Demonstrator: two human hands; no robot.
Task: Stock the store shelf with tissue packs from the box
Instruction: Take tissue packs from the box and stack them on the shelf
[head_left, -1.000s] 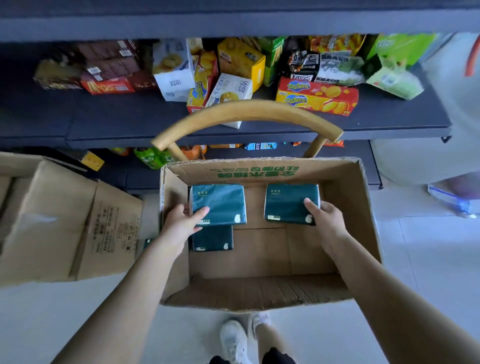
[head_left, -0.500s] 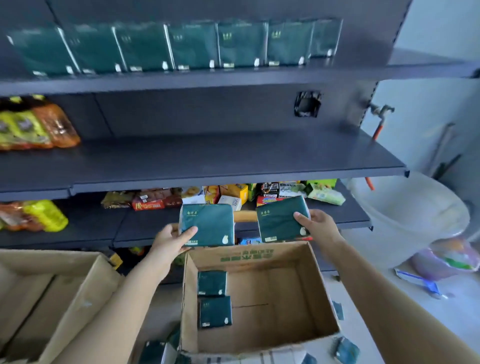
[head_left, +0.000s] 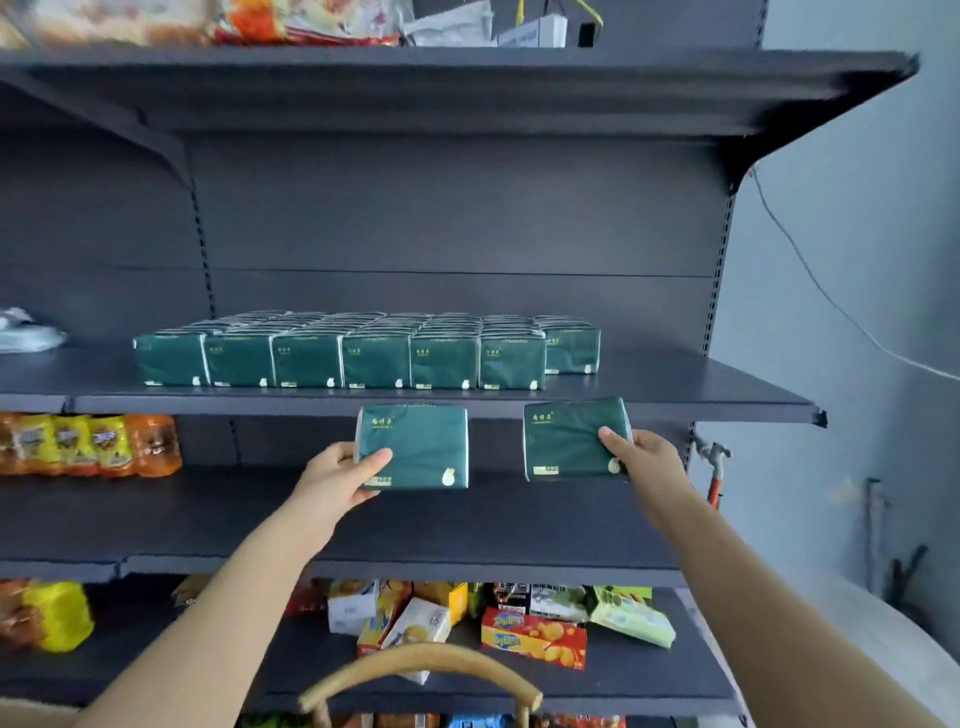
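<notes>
My left hand (head_left: 340, 475) grips a dark green tissue pack (head_left: 421, 447) by its lower left corner, thumb on its front. A second green tissue pack (head_left: 563, 439) is held by my right hand (head_left: 647, 460) at its right edge. Both packs are upright in the air, just below the front edge of the dark grey shelf (head_left: 675, 389). On that shelf stand several rows of identical green tissue packs (head_left: 340, 353). The box is out of view.
The shelf has bare room right of the stocked rows and in front of them. Orange and yellow snack bags (head_left: 88, 444) fill the left of the shelf below. Mixed snack boxes (head_left: 532, 631) lie lower down. A curved wooden chair back (head_left: 421, 670) stands at the bottom.
Both hands lifted the two tissue packs out of the box and raised them up to the level of the stocked shelf. The view tilted upward, so the box dropped out of sight.
</notes>
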